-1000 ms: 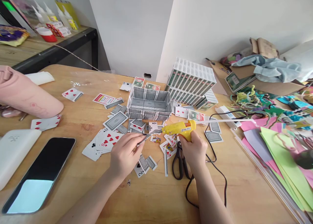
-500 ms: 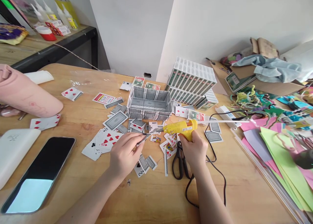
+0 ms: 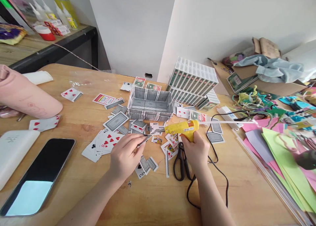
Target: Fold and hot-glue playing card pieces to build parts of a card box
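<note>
Left hand (image 3: 125, 155) up in front of the box, fingers pinched together on a thin, grey-looking card piece (image 3: 143, 142), tilted up toward the nozzle side. And over on the right, the right hand (image 3: 197, 150) has its fingers wrapped round the handle of the yellow glue gun (image 3: 181, 129), barrel pointing left, a long glue stick (image 3: 228, 122) poking out the back. The card-built box (image 3: 148, 115) sits just beyond both hands on the desk (image 3: 153, 204), its top uncovered.

Judging by this pose, it's all about steadiness: card held firm and still, nozzle close to the edge, a thin, even line of glue, fingertips well clear of the hot tip. Watch that black cord (image 3: 223, 178), looping beside the right forearm; a snag there could jerk the gun. The scissors (image 3: 179, 166) lie just under that right hand, partly covered.

Now the tricky bit: nozzle and card overlap, grey on grey, so whether they touch is anyone's call. No glue bead to be made out. The trigger is hidden behind the fingers, so whether it's squeezed can't be told. The left thumb's grip is only partly in sight.
</note>
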### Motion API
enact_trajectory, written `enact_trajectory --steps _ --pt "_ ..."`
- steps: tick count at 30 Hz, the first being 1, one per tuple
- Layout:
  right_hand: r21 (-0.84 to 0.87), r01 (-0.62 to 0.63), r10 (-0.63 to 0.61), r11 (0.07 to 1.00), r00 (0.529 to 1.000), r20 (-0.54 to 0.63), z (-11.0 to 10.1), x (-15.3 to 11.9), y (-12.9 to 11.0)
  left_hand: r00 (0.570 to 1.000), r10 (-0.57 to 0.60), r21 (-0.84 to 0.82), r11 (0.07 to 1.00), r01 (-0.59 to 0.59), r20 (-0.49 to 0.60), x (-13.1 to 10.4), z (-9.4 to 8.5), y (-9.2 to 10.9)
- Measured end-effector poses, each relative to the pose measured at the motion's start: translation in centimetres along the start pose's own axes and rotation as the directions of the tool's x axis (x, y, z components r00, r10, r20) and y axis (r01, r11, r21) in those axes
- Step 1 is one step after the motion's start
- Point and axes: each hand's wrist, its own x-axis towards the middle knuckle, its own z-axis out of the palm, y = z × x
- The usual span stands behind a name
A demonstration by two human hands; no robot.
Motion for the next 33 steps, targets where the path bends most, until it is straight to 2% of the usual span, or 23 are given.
enact_trajectory --steps 33 --pt "0.015 -0.052 0.051 0.999 0.999 0.016 -0.23 0.25 0.05 1.0 0.009 0.004 1.0 -0.009 -0.014 0.32 -0.07 0.2"
